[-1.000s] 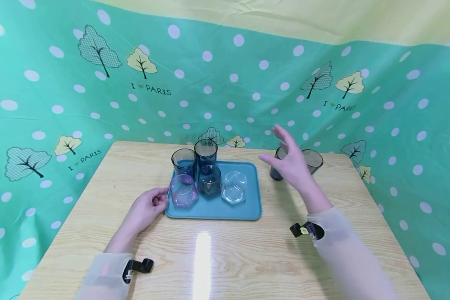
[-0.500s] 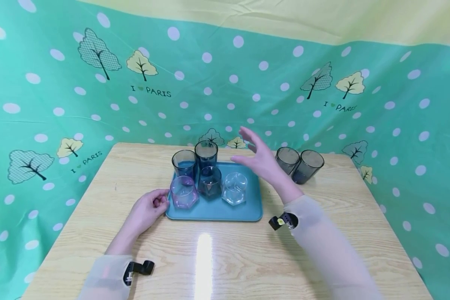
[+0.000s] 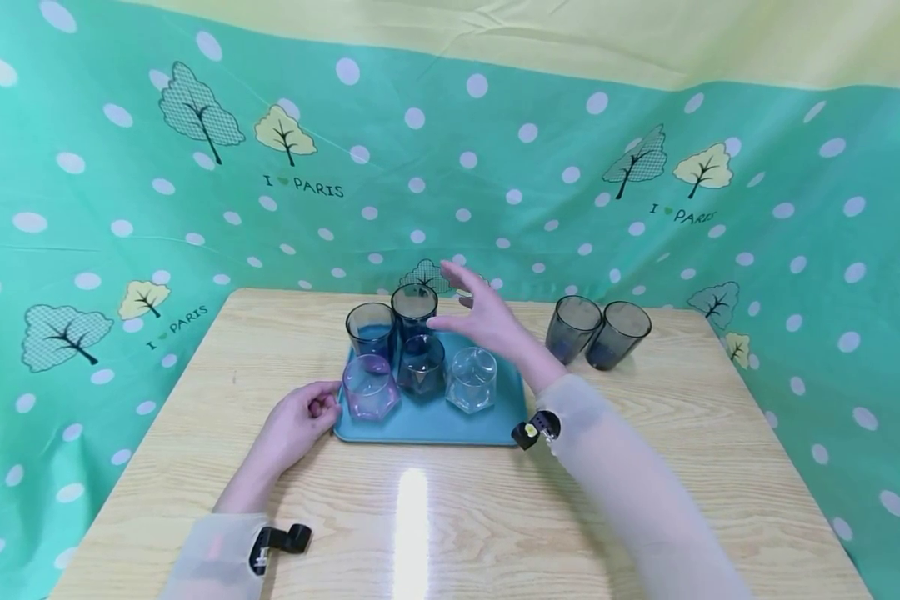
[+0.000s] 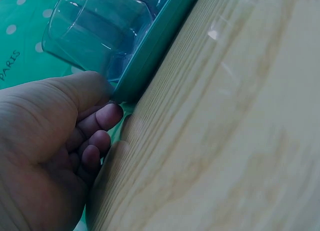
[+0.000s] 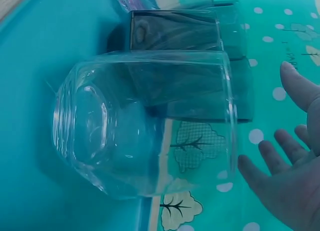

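A blue tray [image 3: 427,432] bears several glasses. Along its front stand a purple-tinted glass [image 3: 371,398], a dark faceted tumbler [image 3: 422,375] and a clear glass [image 3: 471,385]. Two tall grey glasses, one at the left [image 3: 371,337] and one at the back [image 3: 414,310], stand behind them. My left hand [image 3: 294,423] pinches the tray's left edge, thumb and curled fingers at the rim in the left wrist view. Above the tray's back, my right hand [image 3: 486,318] holds nothing; its thumb and fingers are spread, with the thumb tip overlapping the back tall glass in the head view.
Two more tall grey glasses, one [image 3: 572,332] close beside the other [image 3: 619,335], stand right of the tray on the wooden table [image 3: 330,517]. A green dotted cloth [image 3: 495,158] hangs behind the table and around its sides.
My right hand has moved left, from in front of the two grey glasses at the right to above the tray, fingers still spread. The left hand has stayed at the tray's edge.
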Motion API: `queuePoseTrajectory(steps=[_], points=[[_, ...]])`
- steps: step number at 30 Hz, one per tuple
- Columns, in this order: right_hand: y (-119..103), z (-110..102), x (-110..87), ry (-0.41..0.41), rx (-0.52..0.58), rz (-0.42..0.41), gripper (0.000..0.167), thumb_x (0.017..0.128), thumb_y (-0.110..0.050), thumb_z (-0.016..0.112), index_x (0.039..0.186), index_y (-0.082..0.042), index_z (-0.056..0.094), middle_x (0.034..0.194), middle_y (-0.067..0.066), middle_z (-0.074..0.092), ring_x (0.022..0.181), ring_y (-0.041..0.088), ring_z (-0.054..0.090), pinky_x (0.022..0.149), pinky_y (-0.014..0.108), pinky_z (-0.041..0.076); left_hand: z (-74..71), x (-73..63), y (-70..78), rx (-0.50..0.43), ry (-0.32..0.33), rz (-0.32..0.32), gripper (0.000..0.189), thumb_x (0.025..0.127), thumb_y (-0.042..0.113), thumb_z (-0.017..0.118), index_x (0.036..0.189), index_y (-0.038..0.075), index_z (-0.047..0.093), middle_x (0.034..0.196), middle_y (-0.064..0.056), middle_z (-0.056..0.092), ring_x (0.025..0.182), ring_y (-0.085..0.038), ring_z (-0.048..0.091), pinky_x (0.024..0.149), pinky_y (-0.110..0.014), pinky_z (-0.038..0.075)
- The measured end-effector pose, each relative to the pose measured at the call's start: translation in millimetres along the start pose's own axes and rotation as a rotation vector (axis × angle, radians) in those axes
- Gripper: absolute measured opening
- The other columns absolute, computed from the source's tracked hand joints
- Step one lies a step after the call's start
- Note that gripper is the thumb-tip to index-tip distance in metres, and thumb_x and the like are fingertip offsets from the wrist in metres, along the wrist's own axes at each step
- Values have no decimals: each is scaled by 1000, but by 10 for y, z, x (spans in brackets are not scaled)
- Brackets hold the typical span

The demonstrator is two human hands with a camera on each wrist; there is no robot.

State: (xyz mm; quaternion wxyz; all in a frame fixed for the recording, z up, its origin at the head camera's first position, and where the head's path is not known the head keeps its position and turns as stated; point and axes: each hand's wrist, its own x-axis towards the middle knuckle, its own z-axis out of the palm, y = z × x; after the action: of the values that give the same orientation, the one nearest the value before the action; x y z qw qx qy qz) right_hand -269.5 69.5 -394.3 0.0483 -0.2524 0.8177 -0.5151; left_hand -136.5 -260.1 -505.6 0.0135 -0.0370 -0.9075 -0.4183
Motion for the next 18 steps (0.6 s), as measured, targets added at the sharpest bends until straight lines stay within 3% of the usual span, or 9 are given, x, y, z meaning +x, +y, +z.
queuePoseTrajectory(steps=[12,18], points=[[36,155,145,-56,-42,29,95,96,-24,90,174,-19,35,172,8,43,157,36,40,124,54,39,6,-8,-4,1,9,4,39,102,5,72,140,-4,71,100,-4,68,89,-18,59,77,-27,50],[73,222,203,-78,-60,62,98,95,-26,91,175,-20,33,174,4,40,159,31,38,125,50,39,3,-5,-1,-4,6,6,39,102,5,71,140,-4,70,100,-4,68,89,-18,60,77,-27,50]])
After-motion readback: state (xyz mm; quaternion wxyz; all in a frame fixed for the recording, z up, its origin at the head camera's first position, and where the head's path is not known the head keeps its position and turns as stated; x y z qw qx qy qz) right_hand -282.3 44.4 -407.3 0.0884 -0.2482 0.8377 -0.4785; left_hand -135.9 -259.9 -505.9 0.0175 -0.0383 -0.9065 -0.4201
